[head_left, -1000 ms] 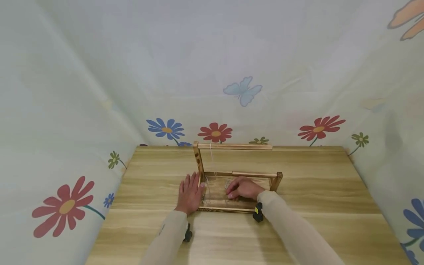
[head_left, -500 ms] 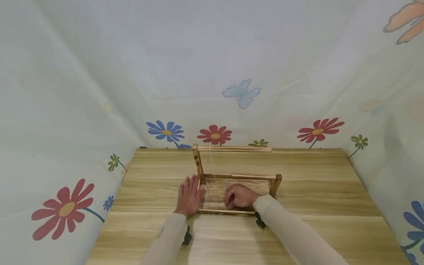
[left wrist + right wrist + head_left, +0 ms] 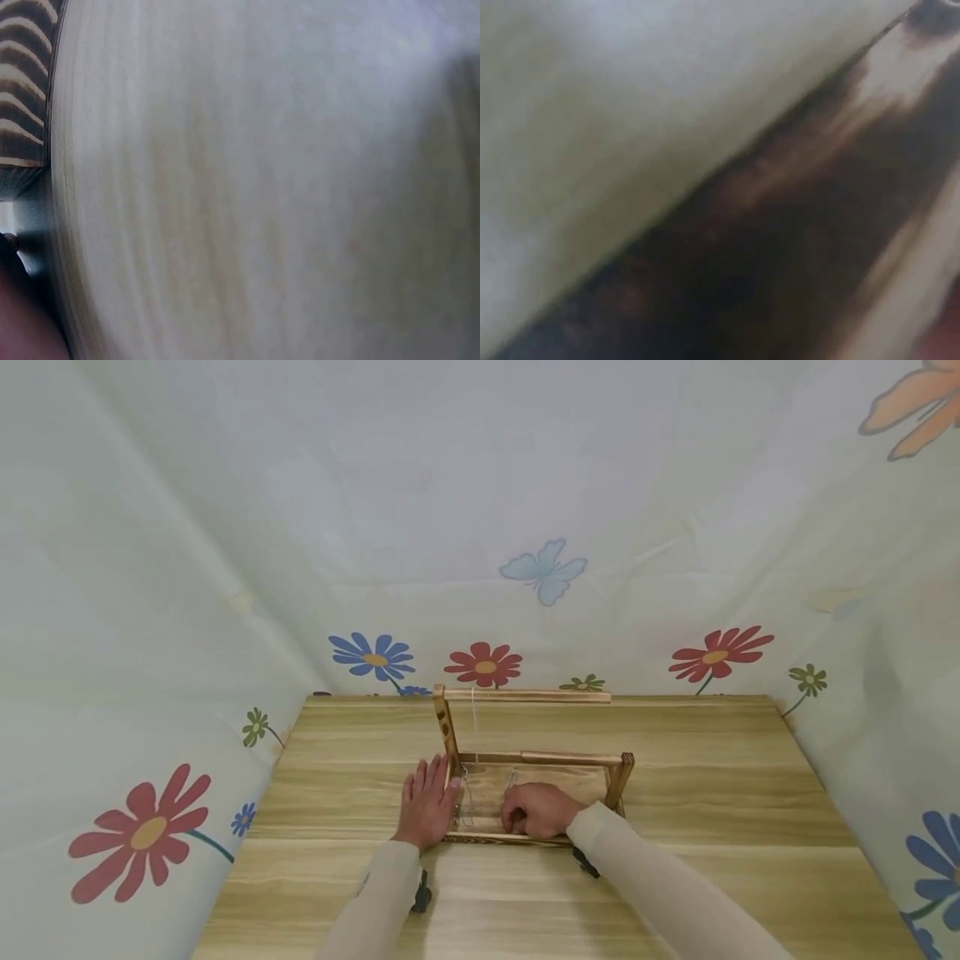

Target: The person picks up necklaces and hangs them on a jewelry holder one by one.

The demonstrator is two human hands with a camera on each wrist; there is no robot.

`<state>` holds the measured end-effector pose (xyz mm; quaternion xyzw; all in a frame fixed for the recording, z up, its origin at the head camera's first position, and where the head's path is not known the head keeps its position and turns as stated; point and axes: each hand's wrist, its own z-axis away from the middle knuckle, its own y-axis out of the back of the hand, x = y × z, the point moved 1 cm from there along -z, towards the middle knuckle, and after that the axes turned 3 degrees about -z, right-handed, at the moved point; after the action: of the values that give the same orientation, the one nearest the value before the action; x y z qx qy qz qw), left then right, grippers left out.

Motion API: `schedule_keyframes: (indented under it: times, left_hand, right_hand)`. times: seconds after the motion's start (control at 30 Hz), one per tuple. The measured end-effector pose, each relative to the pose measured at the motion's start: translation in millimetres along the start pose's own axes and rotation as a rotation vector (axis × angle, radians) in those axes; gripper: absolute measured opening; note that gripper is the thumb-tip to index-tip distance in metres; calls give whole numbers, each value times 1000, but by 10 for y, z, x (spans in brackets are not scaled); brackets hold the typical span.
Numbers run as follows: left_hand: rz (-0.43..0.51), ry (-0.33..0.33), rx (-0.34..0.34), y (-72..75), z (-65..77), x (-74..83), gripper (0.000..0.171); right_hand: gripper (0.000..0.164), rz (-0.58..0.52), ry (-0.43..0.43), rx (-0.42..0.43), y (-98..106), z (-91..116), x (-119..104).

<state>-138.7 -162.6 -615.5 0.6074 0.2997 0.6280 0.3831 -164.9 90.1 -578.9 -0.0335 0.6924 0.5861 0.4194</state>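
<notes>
A wooden rack [image 3: 525, 757] with a shallow tray base and crossbars stands on the table. My left hand [image 3: 423, 806] lies along the tray's left end with its fingers straight. Inside the tray, my right hand [image 3: 543, 810] is bent down with curled fingers near the front rim; what is between the fingertips is hidden. A small silvery chain [image 3: 512, 777] lies just behind those fingers. Thin silvery chain strands [image 3: 467, 793] lie at the tray's left end beside my left thumb. Both wrist views are blurred; the left one catches the rack's dark-striped wooden edge [image 3: 22, 82].
From the upper crossbar [image 3: 525, 695] hangs a thin pale strand [image 3: 474, 710]. A short upright post [image 3: 619, 779] rises at the rack's right end. The wood-grain table [image 3: 712, 777] meets a flower-printed curtain [image 3: 420, 527] at the back and sides.
My right hand has moved slightly toward the tray's front rim, and its fingers now point down, more curled. My left hand has stayed at the left end.
</notes>
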Motion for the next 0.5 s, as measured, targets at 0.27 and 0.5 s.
schedule_keyframes:
  times: [0.27, 0.5]
  left_hand:
    - [20, -20, 14, 46, 26, 81, 63]
    - [-10, 8, 2, 53, 28, 104, 63]
  right_hand:
    - [30, 22, -24, -42, 15, 22, -45]
    - [19, -308, -127, 24, -22, 52, -103]
